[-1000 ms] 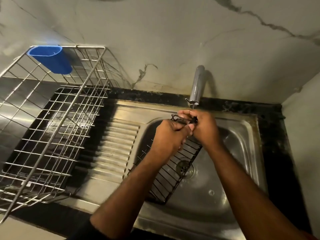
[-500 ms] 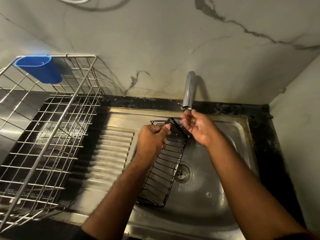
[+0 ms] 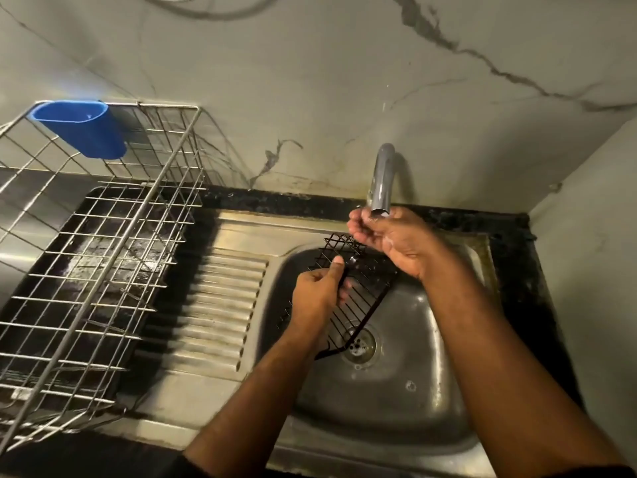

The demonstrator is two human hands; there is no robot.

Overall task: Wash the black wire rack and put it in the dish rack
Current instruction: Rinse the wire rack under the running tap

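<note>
We see the small black wire rack [image 3: 358, 288] tilted over the basin of the stainless steel sink [image 3: 396, 391], its lower corner hanging just above the round drain [image 3: 360, 343] and its upper end raised toward the curved grey metal tap [image 3: 382, 182]. Our left hand [image 3: 319, 294] grips the rack along its left edge, fingers curled round the wire and thumb laid on top. Our right hand [image 3: 389, 239] is cupped directly beneath the tap's spout with its fingers loosely bent; it lies just above the rack's upper end, and we cannot tell whether it touches the wire. To the left, past the ribbed draining board [image 3: 213, 312], the large silver wire dish rack [image 3: 103, 253] stands on the dark counter, well apart from the black rack, with a blue plastic cup holder [image 3: 82, 127] hooked on its far rim against the marbled wall [image 3: 310, 81].
</note>
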